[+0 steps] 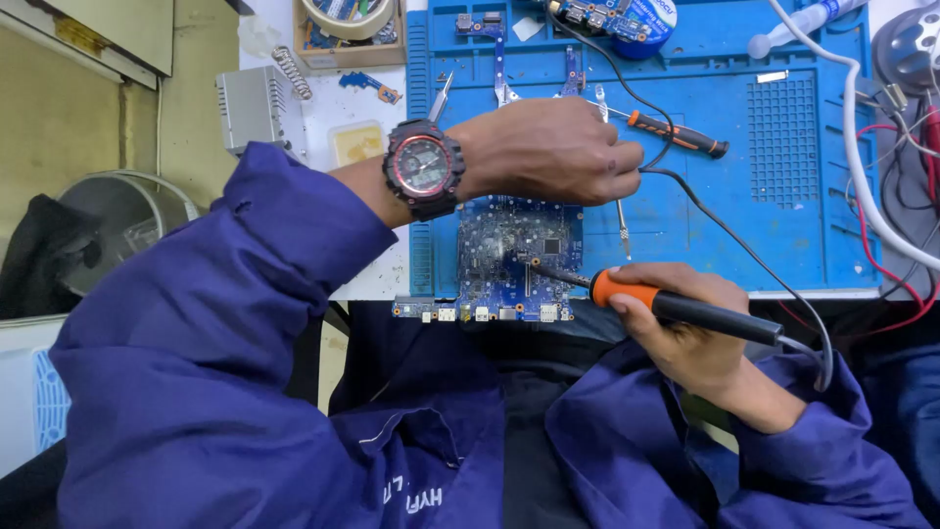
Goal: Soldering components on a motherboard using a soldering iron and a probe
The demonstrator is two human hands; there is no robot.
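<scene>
A blue-green circuit board [499,264] lies at the near edge of a blue work mat [783,225]. My right hand [685,348] grips a soldering iron [685,309] by its orange and black handle, and the metal tip touches the board near a small black chip. My left hand [558,152], with a black and red watch [423,167] on the wrist, reaches across above the board with its fingers curled into a fist. A thin black cable passes by its fingertips; I cannot tell whether the fingers pinch it.
An orange and black screwdriver [681,134] and a thin metal probe [622,230] lie on the mat. A grey metal box [253,106] and a tape roll [348,15] sit at the back left. White [862,176] and red cables trail at the right.
</scene>
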